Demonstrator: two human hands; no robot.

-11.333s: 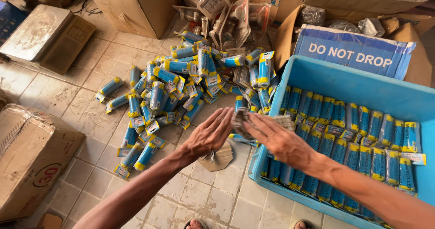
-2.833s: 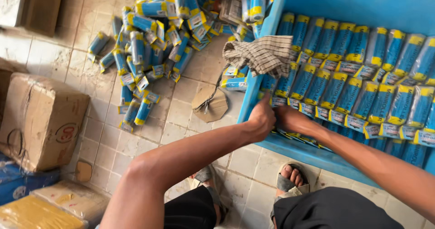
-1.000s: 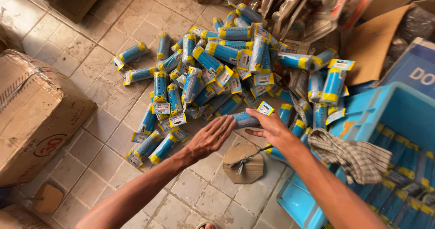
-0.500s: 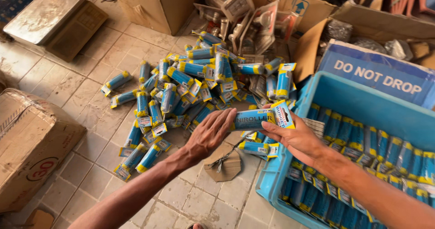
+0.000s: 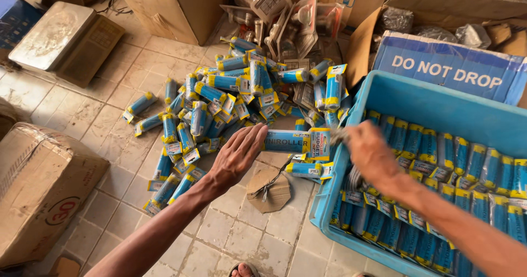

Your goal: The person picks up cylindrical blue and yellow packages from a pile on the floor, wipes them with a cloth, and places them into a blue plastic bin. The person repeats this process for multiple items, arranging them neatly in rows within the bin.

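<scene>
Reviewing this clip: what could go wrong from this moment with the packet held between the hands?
The blue packet looks only lightly held against the left hand; the right hand is blurred, so it might slip.

It hangs above the floor, not the blue crate, and could drop outside.

The loose packet pile lies close by and might get scattered.

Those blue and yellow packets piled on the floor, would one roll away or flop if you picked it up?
Probably light: the left hand carries one blue packet on its fingertips alone. It looks fairly stiff, staying straight with no support along its length. The flat card ends should stop rolling; the packets in the pile lie still at all angles.
</scene>
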